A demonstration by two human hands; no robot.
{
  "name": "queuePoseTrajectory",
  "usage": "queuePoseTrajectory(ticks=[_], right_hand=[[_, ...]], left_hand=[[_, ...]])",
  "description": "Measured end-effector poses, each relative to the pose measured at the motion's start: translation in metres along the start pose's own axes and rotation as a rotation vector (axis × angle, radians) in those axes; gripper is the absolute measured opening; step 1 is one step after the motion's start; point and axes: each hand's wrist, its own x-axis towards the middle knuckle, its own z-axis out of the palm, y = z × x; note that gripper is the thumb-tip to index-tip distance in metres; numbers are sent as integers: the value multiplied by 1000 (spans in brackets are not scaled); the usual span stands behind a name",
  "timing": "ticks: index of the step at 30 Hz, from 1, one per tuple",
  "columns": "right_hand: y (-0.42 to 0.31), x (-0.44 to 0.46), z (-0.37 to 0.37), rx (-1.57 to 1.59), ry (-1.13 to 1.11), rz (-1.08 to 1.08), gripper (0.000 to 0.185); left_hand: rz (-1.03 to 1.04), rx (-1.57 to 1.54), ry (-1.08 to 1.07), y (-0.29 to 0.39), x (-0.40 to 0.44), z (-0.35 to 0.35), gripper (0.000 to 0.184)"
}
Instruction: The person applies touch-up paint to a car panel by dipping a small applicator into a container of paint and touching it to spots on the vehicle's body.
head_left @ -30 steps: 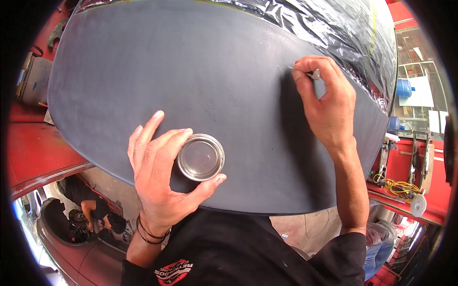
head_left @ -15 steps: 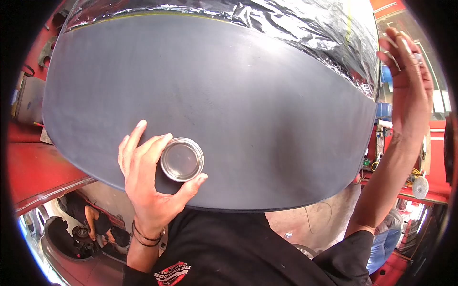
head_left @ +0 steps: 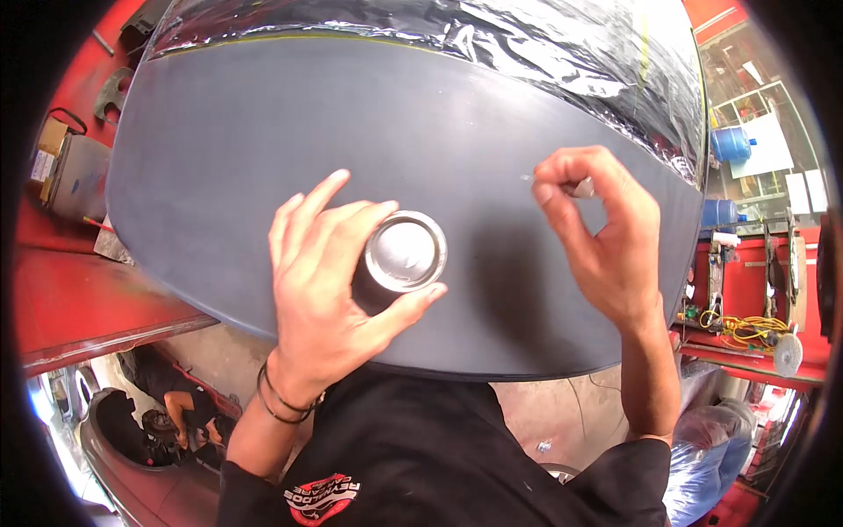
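My left hand (head_left: 329, 272) is wrapped round a small round metal can (head_left: 406, 252), thumb on the near side and fingers on the far side. The can's shiny silver end faces up at me. Fingertips and thumb pressed together, my right hand (head_left: 615, 228) hovers over the panel to the right of the can. Something small and whitish (head_left: 584, 187) shows among its fingers, too little of it visible to name. Beneath both hands lies a broad matte dark grey car panel (head_left: 246, 132), with a dark shadow below the right hand.
Shiny plastic sheeting (head_left: 562, 53), edged with yellow tape, covers the panel's far part. On the right are blue water jugs (head_left: 731, 144), a red bench with a yellow cord (head_left: 746, 329) and a round pad (head_left: 788, 355). A co-worker (head_left: 180, 408) crouches at lower left.
My right hand has come down from the upper right to over the panel, its fingers closing into a pinch. My left hand has shifted right and slightly farther away with the can.
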Motion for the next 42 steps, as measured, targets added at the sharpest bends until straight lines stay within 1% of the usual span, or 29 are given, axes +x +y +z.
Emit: queuePoseTrajectory(ticks=[3,6,12,17,23,26,29,42], right_hand=[[-18,-3,10,-4,-51,-71,22],[-23,-1,11,-69,-33,-113,21],[-34,0,2,-103,7,12,21],[-53,9,10,-109,23,73,27],[-56,27,15,-198,37,5,30],[-48,33,14,-272,44,-32,30],[-45,36,12,-335,34,-9,28],[-35,38,4,-451,-50,18,23]], left_hand=[[26,-27,13,0,12,6,74],[32,-56,18,0,21,12,75],[67,-118,-4,-12,41,5,74],[129,-198,-93,-33,64,-3,73],[237,-245,-154,-44,95,4,74],[287,-260,-159,-48,109,14,73],[332,-247,-156,-49,121,26,74],[365,-283,-190,-42,143,47,70]])
